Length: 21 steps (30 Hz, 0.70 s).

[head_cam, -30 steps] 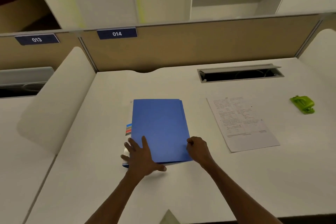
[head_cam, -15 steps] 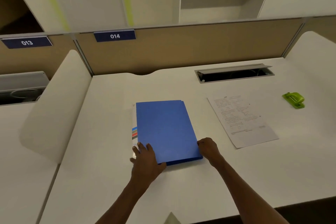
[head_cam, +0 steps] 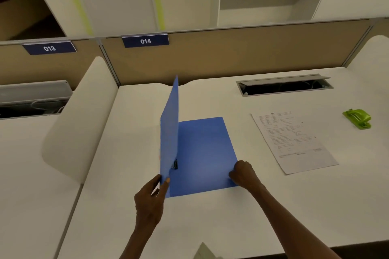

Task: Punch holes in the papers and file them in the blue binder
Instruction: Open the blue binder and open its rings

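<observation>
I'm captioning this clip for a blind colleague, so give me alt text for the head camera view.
A person's left hand holds the front cover of a blue binder upright while the right hand grips the near right corner of its back cover, flat on a white desk. To the right lie printed papers and a green hole punch.

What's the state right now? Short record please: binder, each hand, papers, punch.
binder: blue binder on the desk, front cover raised about upright, back cover flat
left hand: left hand pinches the near edge of the raised cover
right hand: right hand curled on the back cover's near right corner
papers: papers lie flat on the desk right of the binder, apart from it
punch: green punch further right, untouched
filed: nothing yet; a clip shows by the spine
</observation>
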{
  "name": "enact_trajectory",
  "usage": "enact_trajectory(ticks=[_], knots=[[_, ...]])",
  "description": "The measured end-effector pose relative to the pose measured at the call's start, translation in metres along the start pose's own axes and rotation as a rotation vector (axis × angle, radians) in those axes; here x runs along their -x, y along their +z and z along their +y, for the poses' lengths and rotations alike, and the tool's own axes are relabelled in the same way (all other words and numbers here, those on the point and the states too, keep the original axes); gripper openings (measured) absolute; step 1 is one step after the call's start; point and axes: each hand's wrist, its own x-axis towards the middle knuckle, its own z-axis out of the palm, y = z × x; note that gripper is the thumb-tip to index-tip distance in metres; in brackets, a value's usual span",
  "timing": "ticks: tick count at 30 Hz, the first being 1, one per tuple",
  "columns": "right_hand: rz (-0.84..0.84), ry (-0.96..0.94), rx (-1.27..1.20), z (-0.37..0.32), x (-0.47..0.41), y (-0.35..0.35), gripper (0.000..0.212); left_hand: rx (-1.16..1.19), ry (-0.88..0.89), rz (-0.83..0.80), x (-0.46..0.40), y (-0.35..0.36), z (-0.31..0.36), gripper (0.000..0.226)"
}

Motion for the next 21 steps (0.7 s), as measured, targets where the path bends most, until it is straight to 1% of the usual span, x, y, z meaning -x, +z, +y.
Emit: enact_trajectory(ticks=[1, 4, 6, 7, 9, 11, 12, 14, 16, 17, 19, 21], knots=[[0.013, -0.02, 0.038, -0.001, 0.001, 0.004, 0.028, 0.0, -0.029, 0.058, 0.003, -0.002, -0.002, 0.053], [0.08, -0.084, 0.136, -0.004, 0.009, 0.014, 0.024, 0.002, -0.132, 0.212, 0.01, -0.007, -0.009, 0.051], [0.109, -0.116, 0.193, -0.004, 0.012, 0.019, 0.028, 0.035, -0.223, 0.284, 0.013, -0.009, -0.012, 0.056], [0.117, -0.124, 0.206, -0.004, 0.013, 0.022, 0.028, 0.041, -0.283, 0.308, 0.013, -0.01, -0.013, 0.062], [0.137, -0.14, 0.21, -0.004, 0.015, 0.026, 0.022, 0.09, -0.438, 0.337, 0.012, -0.014, -0.015, 0.073], [0.143, -0.133, 0.209, -0.005, 0.017, 0.027, 0.017, 0.207, -0.583, 0.337, 0.012, -0.019, -0.018, 0.075], [0.142, -0.13, 0.205, -0.006, 0.017, 0.026, 0.017, 0.274, -0.637, 0.327, 0.012, -0.02, -0.017, 0.072], [0.142, -0.123, 0.199, -0.006, 0.017, 0.026, 0.017, 0.379, -0.687, 0.278, 0.012, -0.02, -0.014, 0.058], [0.142, -0.116, 0.211, -0.007, 0.016, 0.026, 0.017, 0.384, -0.647, 0.198, 0.009, -0.016, -0.008, 0.041], [0.141, -0.118, 0.217, -0.006, 0.015, 0.027, 0.019, 0.343, -0.575, 0.164, 0.006, -0.012, -0.005, 0.035], [0.135, -0.113, 0.229, -0.007, 0.016, 0.028, 0.024, 0.113, -0.333, 0.101, -0.002, -0.004, 0.002, 0.026], [0.127, -0.116, 0.255, -0.008, 0.017, 0.028, 0.027, -0.089, -0.097, 0.052, -0.011, 0.004, 0.006, 0.01]])
